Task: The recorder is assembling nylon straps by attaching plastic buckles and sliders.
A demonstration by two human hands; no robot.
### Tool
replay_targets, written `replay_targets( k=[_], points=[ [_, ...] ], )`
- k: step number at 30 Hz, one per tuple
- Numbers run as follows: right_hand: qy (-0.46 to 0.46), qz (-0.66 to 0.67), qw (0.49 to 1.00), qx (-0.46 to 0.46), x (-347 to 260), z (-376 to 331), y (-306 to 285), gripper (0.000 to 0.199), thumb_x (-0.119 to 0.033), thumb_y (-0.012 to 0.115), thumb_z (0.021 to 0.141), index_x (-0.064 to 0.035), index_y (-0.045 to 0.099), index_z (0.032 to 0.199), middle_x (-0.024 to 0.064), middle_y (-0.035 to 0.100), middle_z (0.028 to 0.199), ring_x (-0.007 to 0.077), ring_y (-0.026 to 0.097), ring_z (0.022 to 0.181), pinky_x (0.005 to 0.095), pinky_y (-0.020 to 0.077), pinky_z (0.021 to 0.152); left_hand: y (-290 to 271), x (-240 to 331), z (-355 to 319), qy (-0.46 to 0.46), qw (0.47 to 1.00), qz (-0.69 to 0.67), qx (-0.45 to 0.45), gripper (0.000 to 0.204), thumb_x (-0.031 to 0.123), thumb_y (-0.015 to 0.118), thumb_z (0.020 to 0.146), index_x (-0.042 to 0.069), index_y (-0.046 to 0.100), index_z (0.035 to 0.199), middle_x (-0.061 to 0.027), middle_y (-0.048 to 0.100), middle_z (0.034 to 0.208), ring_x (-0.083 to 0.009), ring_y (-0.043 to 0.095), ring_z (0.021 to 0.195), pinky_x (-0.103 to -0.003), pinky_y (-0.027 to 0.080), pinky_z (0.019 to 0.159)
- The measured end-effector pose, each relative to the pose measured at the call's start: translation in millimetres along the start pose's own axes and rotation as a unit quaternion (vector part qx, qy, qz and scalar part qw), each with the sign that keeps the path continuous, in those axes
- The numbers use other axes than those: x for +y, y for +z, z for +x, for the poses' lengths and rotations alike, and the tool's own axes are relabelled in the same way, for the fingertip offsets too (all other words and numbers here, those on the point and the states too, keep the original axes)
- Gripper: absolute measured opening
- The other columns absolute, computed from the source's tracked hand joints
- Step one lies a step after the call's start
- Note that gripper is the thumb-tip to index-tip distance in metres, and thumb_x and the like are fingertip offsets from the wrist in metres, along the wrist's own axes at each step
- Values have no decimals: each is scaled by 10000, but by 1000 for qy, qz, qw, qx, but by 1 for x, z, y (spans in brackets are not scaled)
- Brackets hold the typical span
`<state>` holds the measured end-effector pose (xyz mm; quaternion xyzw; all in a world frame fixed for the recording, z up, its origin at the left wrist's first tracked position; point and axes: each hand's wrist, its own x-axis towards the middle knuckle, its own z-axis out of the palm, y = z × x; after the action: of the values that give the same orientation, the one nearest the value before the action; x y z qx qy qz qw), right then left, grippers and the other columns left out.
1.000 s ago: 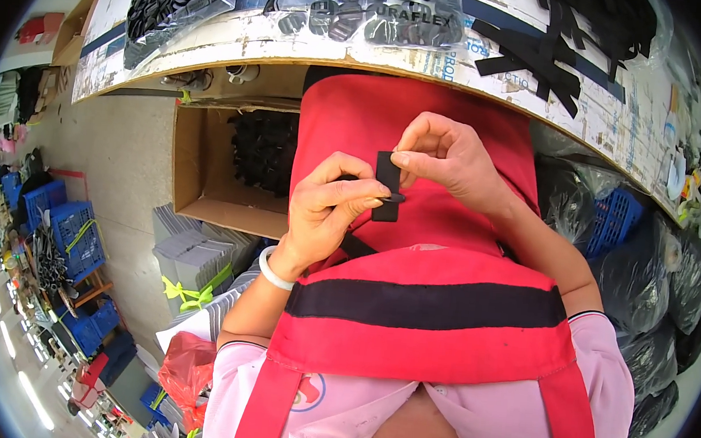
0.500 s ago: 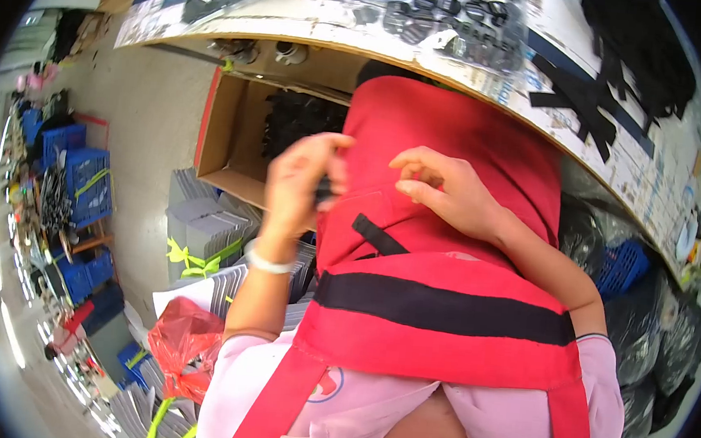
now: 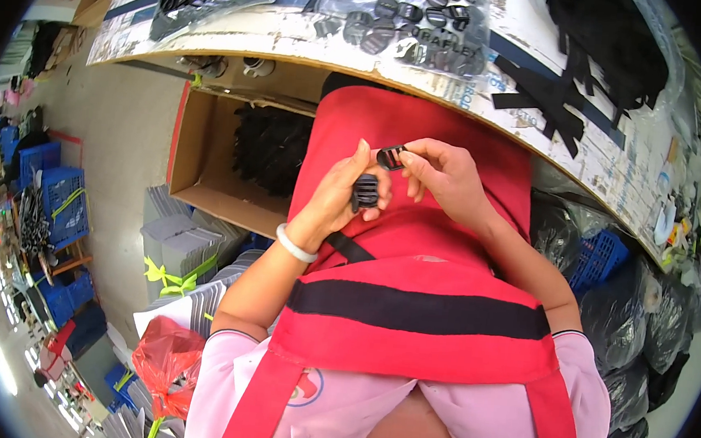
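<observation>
The left hand (image 3: 337, 201) has its grip clenched on a ribbed black plastic slider (image 3: 365, 192); just above it, the right hand (image 3: 444, 175) pinches a small black oval plastic buckle (image 3: 390, 157) (over a red apron (image 3: 414, 249)).

This is a workshop for small assembly or packing. At twelve o'clock a worn worktable (image 3: 537, 143) carries clear bags of black plastic buckles (image 3: 416, 18) and loose black webbing straps (image 3: 567, 88). Under it, at ten o'clock, an open cardboard box (image 3: 206, 166) holds more black parts. Blue crates (image 3: 48, 187) stand at nine o'clock, bundled grey stacks (image 3: 179, 247) at eight, and black sacks (image 3: 630, 323) at four.
</observation>
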<state>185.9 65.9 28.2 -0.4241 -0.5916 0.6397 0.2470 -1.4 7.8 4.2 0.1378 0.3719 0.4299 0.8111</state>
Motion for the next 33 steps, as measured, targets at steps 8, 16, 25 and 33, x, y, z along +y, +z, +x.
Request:
replay_targets(
  k=[8, 16, 25, 33],
  points=[
    [19, -67, 995, -75, 17, -2, -25, 167, -164, 606, 942, -11, 653, 989, 66, 645, 819, 128, 614, 639, 266, 499, 588, 0, -9, 16, 132, 901, 411, 37, 139, 112, 609, 940, 15, 646, 1032, 7, 603, 707, -55, 549, 591, -194, 421, 482],
    [-208, -409, 843, 280, -8, 30, -132, 172, -192, 684, 844, -54, 668, 946, 104, 653, 928, 309, 603, 907, 393, 487, 801, 8, -1, 20, -25, 1000, -9, 1, 231, 201, 523, 990, -17, 595, 968, -70, 592, 773, -180, 615, 670, -260, 507, 476],
    [-252, -511, 789, 228, 7, 74, -161, 133, -160, 700, 796, -71, 676, 890, 54, 640, 946, 263, 581, 945, 380, 435, 853, 11, -5, 26, -19, 999, -45, 8, 208, 214, 583, 970, 14, 637, 982, -39, 572, 772, -143, 578, 653, -222, 427, 447],
    [-287, -377, 845, 250, -33, 55, -128, 122, -149, 634, 879, -84, 697, 962, 77, 673, 898, 279, 638, 790, 347, 509, 715, 18, 4, 26, 27, 997, 59, 33, 247, 231, 566, 980, 7, 632, 900, -52, 590, 712, -107, 558, 577, -212, 430, 440]
  ],
)
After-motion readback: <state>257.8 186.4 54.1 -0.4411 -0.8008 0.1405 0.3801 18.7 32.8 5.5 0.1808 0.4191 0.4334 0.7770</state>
